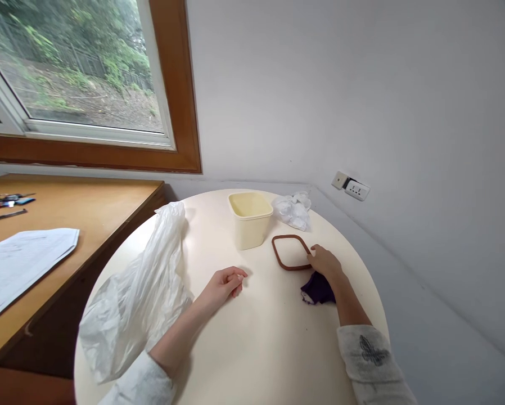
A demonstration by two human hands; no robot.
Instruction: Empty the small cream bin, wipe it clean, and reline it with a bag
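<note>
A cream square bin (251,225) stands upright toward the back of the round white table (252,349). To its right, a brown rounded-square frame (278,256) lies flat. My right hand (325,261) has its fingers at the frame's right edge, pinching it. Partly beneath that hand and wrist is a dark purple cloth (319,289). My left hand (226,283) rests over the table in front of the bin, its fingers curled together with nothing visible in them. A long crumpled white plastic bag (138,292) lies left of my left arm.
A smaller crumpled white bag (293,211) sits behind the frame. On the left, a wooden desk (88,197) holds papers (25,261), scissors (12,199) and a dark pen-like item (4,216). Behind are a window and a wall with a socket (357,190).
</note>
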